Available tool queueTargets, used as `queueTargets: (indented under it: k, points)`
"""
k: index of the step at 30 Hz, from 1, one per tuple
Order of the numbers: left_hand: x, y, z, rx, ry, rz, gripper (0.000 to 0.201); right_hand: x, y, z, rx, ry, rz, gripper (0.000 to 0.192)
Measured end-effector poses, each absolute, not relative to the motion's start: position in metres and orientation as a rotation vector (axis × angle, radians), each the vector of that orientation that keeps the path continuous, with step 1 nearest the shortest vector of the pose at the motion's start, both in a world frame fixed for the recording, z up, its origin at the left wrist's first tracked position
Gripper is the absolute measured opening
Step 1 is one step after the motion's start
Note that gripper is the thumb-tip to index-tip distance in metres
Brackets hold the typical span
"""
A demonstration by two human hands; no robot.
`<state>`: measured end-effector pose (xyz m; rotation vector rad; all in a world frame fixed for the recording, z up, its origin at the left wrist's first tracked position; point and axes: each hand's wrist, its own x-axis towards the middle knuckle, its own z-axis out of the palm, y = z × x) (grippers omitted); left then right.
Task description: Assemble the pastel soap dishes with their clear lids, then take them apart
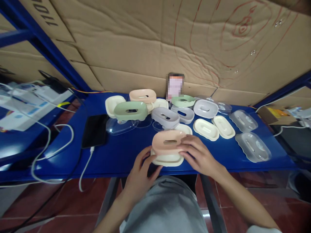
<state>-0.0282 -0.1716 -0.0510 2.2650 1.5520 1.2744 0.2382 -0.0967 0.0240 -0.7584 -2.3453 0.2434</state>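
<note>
A pink oval soap-dish top [167,141] sits on a cream oval base tray [167,160] at the near edge of the blue table [121,152]. My left hand [141,172] grips the left end of the cream tray. My right hand [199,155] holds the right side of the pink top and the tray. Behind them lie more dish parts: a green top [130,110], a pink top [143,95], grey tops [165,117], and cream trays [206,129].
Clear plastic lids [252,146] lie at the table's right end. A black phone [94,130] with a white cable [85,168] lies at the left. Cardboard [155,42] forms the back wall. A blue shelf [21,129] at the left holds papers and cables.
</note>
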Motion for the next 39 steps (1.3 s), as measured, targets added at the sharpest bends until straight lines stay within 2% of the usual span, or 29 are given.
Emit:
queueTargets:
  k: [3,5,9,12,17,23,26,30,36,39]
  points:
    - [-0.029,-0.17,-0.053,2.179,1.556,1.432,0.056,0.233,-0.116,0.015,-0.741,-2.398,0.253,0.027]
    - [-0.031,-0.169,-0.051,2.259,1.551,1.346,0.059,0.229,-0.124,0.008,-0.746,-2.44,0.236,0.027]
    - [-0.033,-0.168,-0.046,2.451,1.5,1.08,0.05,0.226,-0.129,-0.003,-0.821,-2.496,0.15,0.034]
    - [-0.034,-0.168,-0.045,2.455,1.47,1.076,0.045,0.226,-0.132,-0.006,-0.866,-2.527,0.075,0.037]
    - [-0.034,-0.168,-0.047,2.45,1.449,1.016,0.048,0.224,-0.138,-0.011,-0.872,-2.546,0.009,0.03]
    - [-0.035,-0.169,-0.046,2.466,1.419,0.957,0.04,0.229,-0.139,-0.009,-0.82,-2.545,0.084,0.03]
    - [-0.036,-0.17,-0.044,2.405,1.422,1.05,0.034,0.236,-0.117,-0.002,-0.798,-2.462,0.144,0.031]
    - [-0.037,-0.171,-0.041,2.335,1.43,1.146,0.028,0.234,-0.059,0.009,-0.985,-2.44,0.002,0.037]
    - [-0.039,-0.171,-0.041,2.293,1.464,1.131,0.027,0.218,0.002,0.025,-0.905,-2.502,0.009,0.015]
    - [-0.039,-0.171,-0.043,2.288,1.465,1.142,0.027,0.215,0.007,0.031,-0.859,-2.425,0.154,0.016]
